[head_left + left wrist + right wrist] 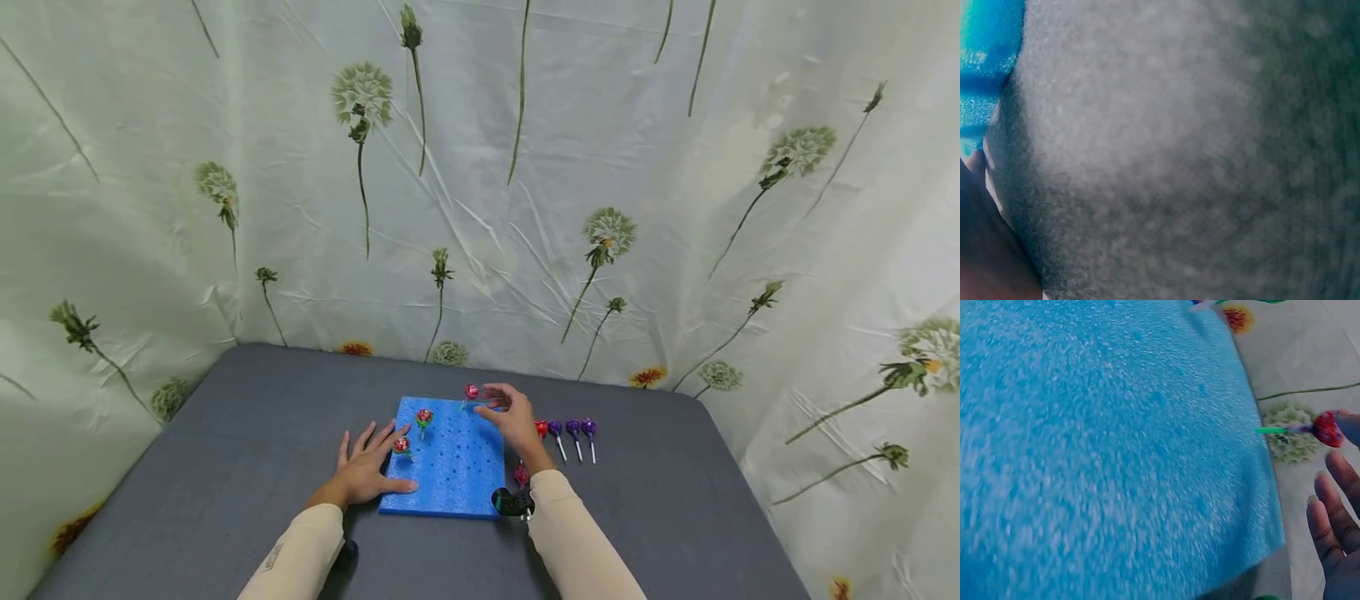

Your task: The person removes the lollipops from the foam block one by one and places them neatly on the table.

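A blue foam board dotted with small holes lies on the table. My left hand is spread over its left edge, thumb on the board. Beside those fingers a red-and-green lollipop stands in the board, with another lollipop farther back. My right hand is at the far edge, close to a red lollipop with its stick down. In the right wrist view a fingertip overlaps this lollipop's red head; the other fingers are apart from it. The left wrist view shows mostly blurred grey.
Several lollipops lie right of the board: a red one and purple ones in a row, and a dark pink one near the right wrist. A black wrist device overlaps the board's near right corner. A flowered curtain hangs behind the grey table.
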A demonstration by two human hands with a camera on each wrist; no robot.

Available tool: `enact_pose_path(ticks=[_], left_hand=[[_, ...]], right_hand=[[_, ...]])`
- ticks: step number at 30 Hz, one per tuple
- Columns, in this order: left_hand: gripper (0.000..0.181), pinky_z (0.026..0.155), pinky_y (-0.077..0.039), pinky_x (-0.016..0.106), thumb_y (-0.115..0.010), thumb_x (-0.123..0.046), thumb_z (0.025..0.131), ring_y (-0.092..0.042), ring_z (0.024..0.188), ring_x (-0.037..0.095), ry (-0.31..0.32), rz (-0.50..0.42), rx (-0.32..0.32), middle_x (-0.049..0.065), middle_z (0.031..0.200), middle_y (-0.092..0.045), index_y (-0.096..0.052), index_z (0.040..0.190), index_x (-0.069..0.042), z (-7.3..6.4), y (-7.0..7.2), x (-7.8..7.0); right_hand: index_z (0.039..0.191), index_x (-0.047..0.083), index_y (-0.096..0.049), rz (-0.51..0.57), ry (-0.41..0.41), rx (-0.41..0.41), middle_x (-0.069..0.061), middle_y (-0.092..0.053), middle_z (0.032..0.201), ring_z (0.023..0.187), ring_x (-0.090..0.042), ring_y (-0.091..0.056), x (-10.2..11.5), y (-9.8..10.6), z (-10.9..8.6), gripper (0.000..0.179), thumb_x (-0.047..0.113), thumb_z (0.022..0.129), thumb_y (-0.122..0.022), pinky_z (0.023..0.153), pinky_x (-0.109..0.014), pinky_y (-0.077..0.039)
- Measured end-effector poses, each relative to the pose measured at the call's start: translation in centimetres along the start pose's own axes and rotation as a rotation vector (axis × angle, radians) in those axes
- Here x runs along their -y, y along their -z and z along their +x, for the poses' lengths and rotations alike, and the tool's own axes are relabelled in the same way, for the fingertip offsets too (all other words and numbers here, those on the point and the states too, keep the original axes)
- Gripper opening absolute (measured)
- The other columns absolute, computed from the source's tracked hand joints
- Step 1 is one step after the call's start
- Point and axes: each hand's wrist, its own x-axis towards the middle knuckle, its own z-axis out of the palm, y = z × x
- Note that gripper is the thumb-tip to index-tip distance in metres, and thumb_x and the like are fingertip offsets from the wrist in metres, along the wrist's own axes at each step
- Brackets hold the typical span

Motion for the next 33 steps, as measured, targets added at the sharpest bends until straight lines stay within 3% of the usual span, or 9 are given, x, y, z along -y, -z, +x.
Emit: enact_pose_path(ticks=[6,10,18,28,33], left_hand=[[0.103,0.107,0.014,0.065,-0.070,-0.069,0.070,-0.007,0.143,0.046,-0.014,-0.017,-0.016,0.016,0.157,-0.023,-0.031,0.152,-0.020,-0.1,0.0,0.2],[0.104,0.108,0.015,0.063,-0.068,-0.073,0.069,-0.006,0.144,0.044,-0.015,-0.007,-0.017,0.014,0.158,-0.022,-0.030,0.152,-0.022,-0.1,-0.1,0.3],[0.102,0.108,0.012,0.064,-0.071,-0.068,0.070,-0.007,0.144,0.044,0.022,0.012,-0.010,0.012,0.158,-0.023,-0.031,0.152,-0.023,-0.2,0.0,0.0],[0.106,0.109,0.015,0.062,-0.067,-0.074,0.069,-0.006,0.144,0.043,0.008,0.024,-0.011,0.013,0.158,-0.022,-0.029,0.152,-0.021,0.2,-0.3,0.3],[0.103,0.108,0.013,0.064,-0.070,-0.069,0.070,-0.007,0.144,0.044,0.003,0.006,-0.026,0.014,0.158,-0.024,-0.032,0.151,-0.020,0.0,-0.2,0.1]], right_hand=[[0.124,0.004,-0.062,-0.020,-0.013,-0.002,-0.015,-0.065,0.113,0.095,-0.027,-0.061,0.3,-1.4,0.8,0.040,0.007,0.085,-0.073,0.072,-0.034,-0.053],[0.117,0.006,-0.066,-0.025,-0.030,-0.022,-0.012,-0.066,0.107,0.092,-0.025,-0.061,0.4,-2.1,1.0,0.032,0.008,0.085,-0.073,0.070,-0.032,-0.052],[0.110,0.009,-0.069,-0.033,-0.053,-0.081,-0.009,-0.067,0.104,0.089,-0.021,-0.059,0.4,-3.0,1.2,0.025,0.010,0.085,-0.074,0.067,-0.029,-0.049],[0.109,0.008,-0.069,-0.055,-0.050,-0.093,-0.009,-0.067,0.103,0.088,-0.021,-0.059,0.2,-3.0,1.0,0.024,0.011,0.086,-0.074,0.067,-0.029,-0.049],[0.108,0.008,-0.069,-0.046,-0.036,-0.092,-0.009,-0.068,0.103,0.088,-0.021,-0.059,0.3,-2.8,1.1,0.024,0.009,0.085,-0.074,0.068,-0.029,-0.049]])
